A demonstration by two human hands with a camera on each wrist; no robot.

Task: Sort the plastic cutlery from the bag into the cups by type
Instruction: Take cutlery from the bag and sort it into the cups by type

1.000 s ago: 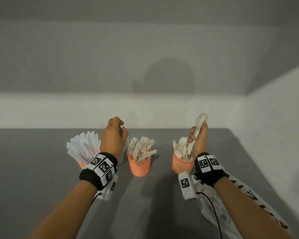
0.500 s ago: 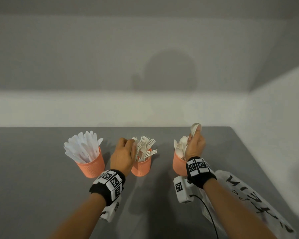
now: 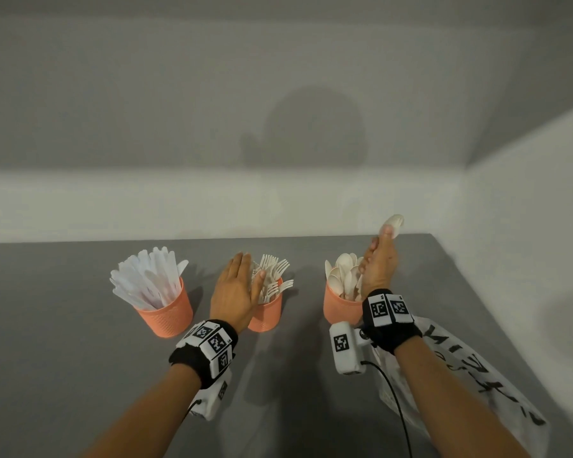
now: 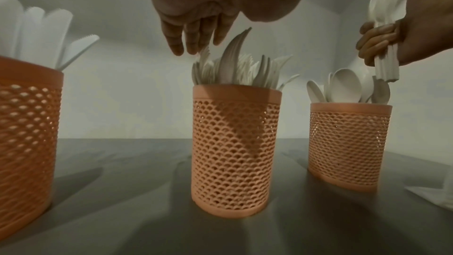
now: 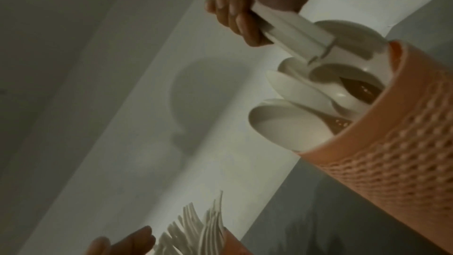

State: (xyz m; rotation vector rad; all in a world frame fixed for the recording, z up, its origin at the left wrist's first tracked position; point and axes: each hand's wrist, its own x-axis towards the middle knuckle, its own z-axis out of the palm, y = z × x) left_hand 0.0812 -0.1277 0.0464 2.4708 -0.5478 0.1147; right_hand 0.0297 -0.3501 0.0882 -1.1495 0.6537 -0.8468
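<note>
My right hand (image 3: 379, 271) grips a bundle of white spoons (image 4: 386, 26), fingers curled round the handles; in the head view the palm hides most of the bundle and only one bowl pokes out above the thumb at right of centre. The handle ends sit just above the spoon cup (image 3: 341, 310), touching the spoons already in it as far as the right wrist view shows. I can't count the bundle.

My left hand (image 3: 237, 292) is flat, fingers straight, holding nothing, fingertips (image 4: 192, 46) right at the fork tines over the fork cup (image 3: 267, 314); its lower left wall is hidden behind the hand in the head view. Forks (image 3: 273, 276) stand in it. The knife cup (image 3: 166, 312) at centre left is full of knives (image 3: 146, 279), cut off at the left edge in the left wrist view.

The printed plastic bag (image 3: 477, 385) lies under my right forearm, lower right, running out of frame; contents unreadable. Grey table (image 3: 47, 325) has open room left of the knife cup and in front of all three; the wall is close on the right.

Versus half a second ago: the left hand was curled at the fork cup, now spread flat. The right hand sits higher, spoon bowl raised.
</note>
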